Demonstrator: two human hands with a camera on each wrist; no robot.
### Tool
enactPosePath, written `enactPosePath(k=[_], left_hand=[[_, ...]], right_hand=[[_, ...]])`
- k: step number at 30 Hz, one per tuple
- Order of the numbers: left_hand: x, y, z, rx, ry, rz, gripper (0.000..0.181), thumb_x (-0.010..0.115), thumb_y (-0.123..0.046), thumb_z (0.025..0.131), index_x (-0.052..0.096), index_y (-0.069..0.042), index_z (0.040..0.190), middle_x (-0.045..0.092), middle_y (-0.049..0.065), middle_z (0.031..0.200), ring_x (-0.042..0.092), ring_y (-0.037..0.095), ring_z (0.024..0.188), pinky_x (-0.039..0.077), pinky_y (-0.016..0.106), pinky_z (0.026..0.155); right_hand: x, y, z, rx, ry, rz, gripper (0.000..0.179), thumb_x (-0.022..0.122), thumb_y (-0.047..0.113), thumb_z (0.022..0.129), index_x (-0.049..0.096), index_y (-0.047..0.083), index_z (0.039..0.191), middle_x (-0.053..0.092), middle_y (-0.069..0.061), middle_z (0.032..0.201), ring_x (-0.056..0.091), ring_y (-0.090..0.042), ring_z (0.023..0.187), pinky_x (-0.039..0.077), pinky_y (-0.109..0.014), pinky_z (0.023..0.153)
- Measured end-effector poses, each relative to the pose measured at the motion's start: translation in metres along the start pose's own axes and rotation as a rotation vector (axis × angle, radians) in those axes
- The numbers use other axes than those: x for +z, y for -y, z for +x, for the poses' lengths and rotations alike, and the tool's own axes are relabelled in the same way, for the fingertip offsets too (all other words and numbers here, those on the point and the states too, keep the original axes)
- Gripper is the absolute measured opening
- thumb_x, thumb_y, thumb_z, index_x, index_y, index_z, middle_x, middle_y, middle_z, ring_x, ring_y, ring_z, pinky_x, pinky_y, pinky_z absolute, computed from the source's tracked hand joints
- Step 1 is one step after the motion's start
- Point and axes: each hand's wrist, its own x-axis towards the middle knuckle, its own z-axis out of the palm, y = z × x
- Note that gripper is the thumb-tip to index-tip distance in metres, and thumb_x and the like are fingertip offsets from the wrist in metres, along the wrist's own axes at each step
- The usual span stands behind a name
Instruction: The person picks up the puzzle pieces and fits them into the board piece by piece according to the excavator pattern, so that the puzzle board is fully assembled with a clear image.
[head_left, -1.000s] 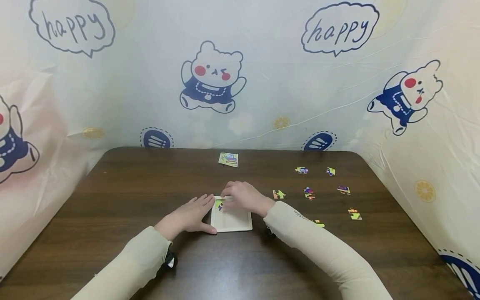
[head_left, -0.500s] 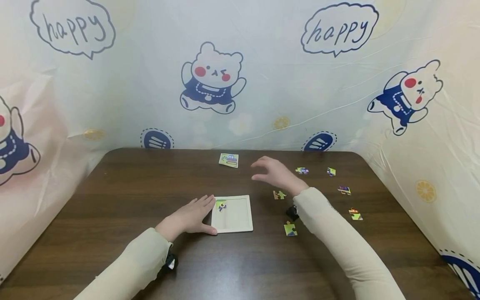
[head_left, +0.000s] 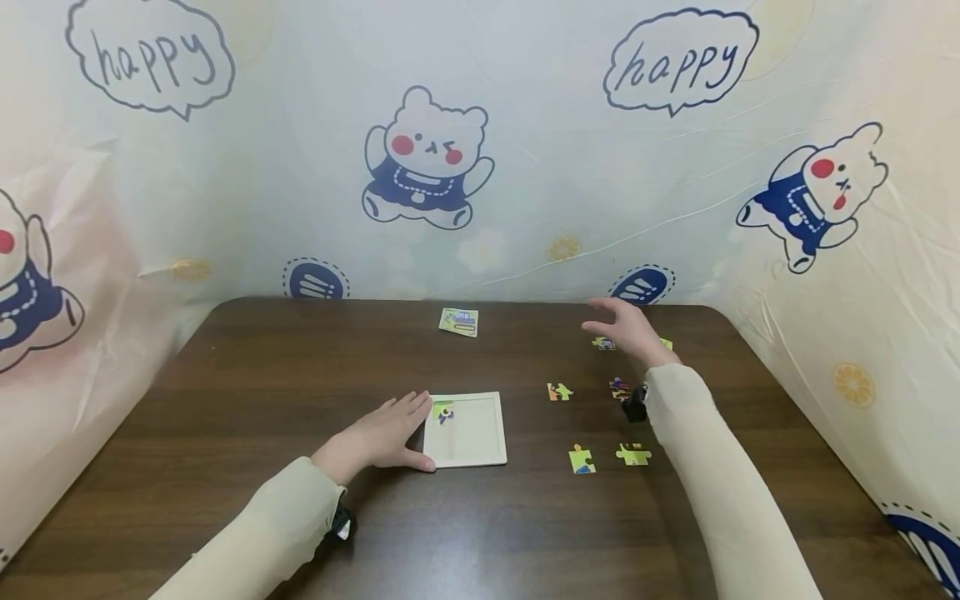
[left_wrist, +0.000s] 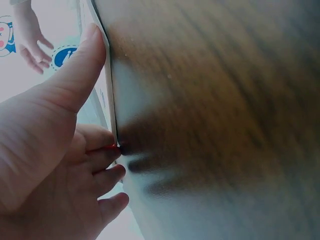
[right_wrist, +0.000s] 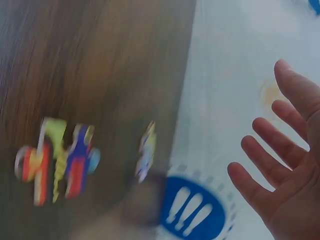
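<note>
A white square puzzle tray (head_left: 476, 433) lies on the table with one colourful jigsaw piece (head_left: 445, 413) in its upper left corner. My left hand (head_left: 378, 435) rests along the tray's left edge, thumb at the lower corner and fingers at the upper one. In the left wrist view the thumb and fingertips meet the tray's rim (left_wrist: 108, 85). My right hand (head_left: 633, 332) hovers over the back right with fingers spread and nothing held. Closest beneath it is a jigsaw piece (head_left: 602, 342), seen edge-on in the right wrist view; another piece (head_left: 667, 343) is partly covered by the hand.
More jigsaw pieces lie right of the tray: a green-orange one (head_left: 559, 392), a red-and-purple one (head_left: 618, 387), and two nearer ones, a squarish piece (head_left: 582, 460) and a wide piece (head_left: 634, 455). A small picture card (head_left: 459, 322) lies at the back. A printed curtain (head_left: 525, 208) hangs behind the table.
My right hand has left the tray and moved rightward and away to the back right pieces. The piece in the tray's corner now shows fully. My left hand has stayed at the tray.
</note>
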Motion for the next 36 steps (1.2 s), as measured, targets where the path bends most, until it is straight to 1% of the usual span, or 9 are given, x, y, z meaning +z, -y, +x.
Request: enactPosePath(k=[5,10,13,17,21,24,28,31,36], left_hand=[[0.001,0.0,0.0,-0.005,0.0,0.006,0.096,0.068,-0.052,0.076,0.028,0.006,0.141,0.022,0.02,0.147,0.017,0.033,0.135,0.017,0.046,0.107],[0.001,0.001,0.001,0.0,-0.007,0.0,0.096,0.068,-0.052,0.076,0.028,0.006,0.141,0.022,0.02,0.147,0.017,0.033,0.135,0.017,0.047,0.107],[0.001,0.002,0.001,0.009,-0.01,-0.005,0.095,0.068,-0.051,0.076,0.028,0.007,0.141,0.022,0.02,0.147,0.017,0.034,0.135,0.018,0.047,0.107],[0.001,0.001,0.0,0.012,-0.01,-0.011,0.095,0.068,-0.051,0.077,0.028,0.007,0.141,0.022,0.02,0.147,0.017,0.034,0.135,0.017,0.047,0.107],[0.002,0.002,0.0,0.007,-0.009,-0.013,0.096,0.068,-0.052,0.076,0.028,0.006,0.141,0.022,0.02,0.147,0.017,0.034,0.135,0.017,0.047,0.107],[0.002,0.002,0.001,0.004,-0.009,-0.01,0.096,0.068,-0.053,0.076,0.028,0.006,0.141,0.022,0.019,0.148,0.017,0.033,0.135,0.017,0.047,0.107],[0.002,0.001,0.0,0.004,-0.009,-0.008,0.096,0.068,-0.053,0.076,0.028,0.006,0.141,0.022,0.02,0.147,0.017,0.033,0.135,0.017,0.047,0.107],[0.001,0.001,0.0,0.006,-0.009,-0.009,0.096,0.068,-0.052,0.076,0.028,0.006,0.141,0.022,0.02,0.147,0.017,0.034,0.135,0.017,0.047,0.107],[0.001,0.002,0.0,0.011,-0.01,-0.003,0.096,0.068,-0.052,0.076,0.029,0.006,0.14,0.022,0.02,0.147,0.017,0.034,0.135,0.018,0.047,0.107]], right_hand=[[-0.005,-0.028,0.001,0.074,-0.01,-0.015,0.055,0.061,0.023,0.09,0.042,0.0,0.135,0.042,-0.022,0.135,0.038,-0.037,0.123,0.034,-0.052,0.097],[-0.002,-0.049,0.003,0.123,0.043,-0.059,0.054,0.06,0.019,0.09,0.041,-0.005,0.134,0.042,-0.027,0.133,0.04,-0.041,0.12,0.035,-0.052,0.096],[0.001,-0.055,0.004,0.131,0.092,-0.09,0.053,0.058,0.015,0.091,0.039,-0.008,0.134,0.041,-0.029,0.133,0.039,-0.042,0.121,0.033,-0.052,0.097],[0.004,-0.058,0.004,0.149,0.156,-0.165,0.052,0.057,0.012,0.091,0.038,-0.009,0.135,0.039,-0.029,0.135,0.035,-0.042,0.124,0.029,-0.053,0.1],[0.007,-0.056,0.005,0.18,0.196,-0.229,0.047,0.056,0.011,0.091,0.042,-0.007,0.133,0.041,-0.029,0.132,0.038,-0.042,0.121,0.03,-0.054,0.099],[0.008,-0.055,0.005,0.185,0.19,-0.254,0.042,0.057,0.009,0.09,0.049,-0.007,0.128,0.047,-0.028,0.127,0.045,-0.04,0.114,0.035,-0.053,0.096],[0.011,-0.057,0.006,0.172,0.155,-0.269,0.032,0.059,0.007,0.089,0.059,-0.006,0.118,0.054,-0.025,0.118,0.052,-0.035,0.103,0.04,-0.05,0.091],[0.013,-0.057,0.006,0.161,0.126,-0.266,0.026,0.061,0.007,0.087,0.064,-0.005,0.11,0.058,-0.023,0.112,0.054,-0.032,0.096,0.042,-0.049,0.089],[0.014,-0.055,0.004,0.147,0.108,-0.292,0.023,0.064,0.008,0.085,0.067,-0.001,0.106,0.061,-0.02,0.107,0.054,-0.029,0.09,0.043,-0.048,0.087]])
